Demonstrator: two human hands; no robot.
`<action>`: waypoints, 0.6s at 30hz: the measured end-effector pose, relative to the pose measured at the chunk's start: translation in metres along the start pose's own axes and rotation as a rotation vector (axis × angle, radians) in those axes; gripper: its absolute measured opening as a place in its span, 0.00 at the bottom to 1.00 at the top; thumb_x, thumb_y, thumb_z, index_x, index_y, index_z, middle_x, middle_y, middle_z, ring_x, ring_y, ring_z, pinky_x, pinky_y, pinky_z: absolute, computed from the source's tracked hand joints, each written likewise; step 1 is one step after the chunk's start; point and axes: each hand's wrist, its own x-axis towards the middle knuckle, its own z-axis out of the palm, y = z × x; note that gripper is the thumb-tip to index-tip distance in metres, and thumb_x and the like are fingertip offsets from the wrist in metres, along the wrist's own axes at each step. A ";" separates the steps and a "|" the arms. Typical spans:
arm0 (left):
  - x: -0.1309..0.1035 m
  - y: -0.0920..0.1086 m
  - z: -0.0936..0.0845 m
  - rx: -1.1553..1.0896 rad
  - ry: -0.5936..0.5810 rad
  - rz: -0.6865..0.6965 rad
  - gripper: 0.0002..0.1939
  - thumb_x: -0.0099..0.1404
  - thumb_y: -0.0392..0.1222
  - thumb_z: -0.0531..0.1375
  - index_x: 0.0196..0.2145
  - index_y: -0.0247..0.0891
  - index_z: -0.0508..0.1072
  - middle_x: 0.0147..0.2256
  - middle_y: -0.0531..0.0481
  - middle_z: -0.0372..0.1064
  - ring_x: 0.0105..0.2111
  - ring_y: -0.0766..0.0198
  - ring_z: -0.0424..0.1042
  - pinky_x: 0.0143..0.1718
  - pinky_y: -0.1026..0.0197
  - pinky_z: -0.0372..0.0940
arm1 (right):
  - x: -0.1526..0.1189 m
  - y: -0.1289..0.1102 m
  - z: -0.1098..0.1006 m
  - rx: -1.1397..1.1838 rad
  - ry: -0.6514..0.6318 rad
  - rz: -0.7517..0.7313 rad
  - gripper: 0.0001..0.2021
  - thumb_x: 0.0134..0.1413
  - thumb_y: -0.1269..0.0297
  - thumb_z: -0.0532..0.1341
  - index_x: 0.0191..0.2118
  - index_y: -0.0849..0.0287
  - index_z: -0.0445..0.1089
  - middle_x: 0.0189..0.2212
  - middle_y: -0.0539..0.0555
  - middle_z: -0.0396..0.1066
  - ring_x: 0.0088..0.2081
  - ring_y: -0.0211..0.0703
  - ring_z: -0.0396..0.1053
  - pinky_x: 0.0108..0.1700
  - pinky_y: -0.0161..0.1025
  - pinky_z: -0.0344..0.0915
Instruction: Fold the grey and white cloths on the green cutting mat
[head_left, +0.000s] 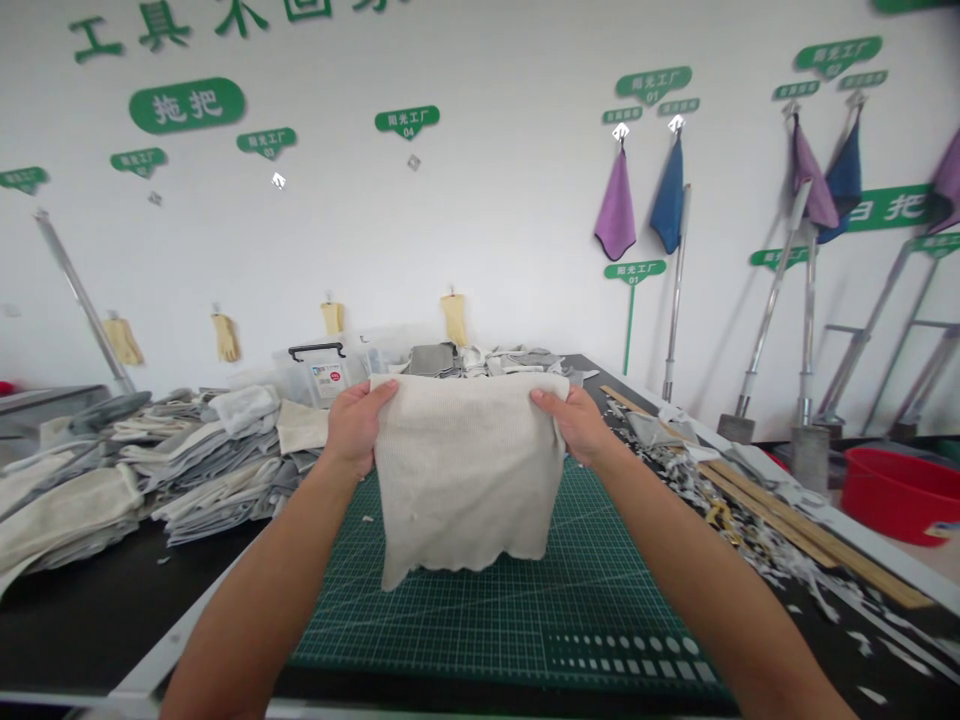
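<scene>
A cream ribbed piece of fabric [469,470] hangs stretched between my two hands, above the green cutting mat [465,640]. My left hand [358,425] pinches its upper left corner, thumb in front. At the upper right corner, my right hand [576,420] grips the cloth in the same way. The fabric's lower edge is wavy and hangs free, lowest at the left. Fingers behind the cloth are hidden.
Stacks of grey and cream fabric pieces [202,450] lie on the left. Behind stands a clear plastic box [319,370]. On the right are fabric scraps [742,540], wooden strips [810,530] and a red tub [900,490]. Metal-handled tools [772,300] lean against the wall.
</scene>
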 end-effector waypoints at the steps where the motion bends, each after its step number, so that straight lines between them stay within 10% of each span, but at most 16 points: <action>1: 0.000 0.003 0.000 0.000 -0.007 0.001 0.16 0.43 0.44 0.68 0.29 0.31 0.74 0.23 0.47 0.73 0.29 0.54 0.74 0.29 0.57 0.69 | 0.000 -0.002 -0.001 0.002 0.008 -0.006 0.15 0.41 0.59 0.67 0.38 0.58 0.74 0.33 0.52 0.76 0.34 0.45 0.73 0.43 0.43 0.67; 18: -0.009 0.035 0.005 0.064 -0.142 0.309 0.23 0.52 0.37 0.62 0.48 0.39 0.68 0.44 0.47 0.71 0.46 0.55 0.69 0.48 0.51 0.65 | 0.008 -0.037 0.004 0.005 0.007 -0.122 0.20 0.51 0.46 0.56 0.37 0.57 0.74 0.36 0.54 0.76 0.43 0.51 0.70 0.42 0.46 0.67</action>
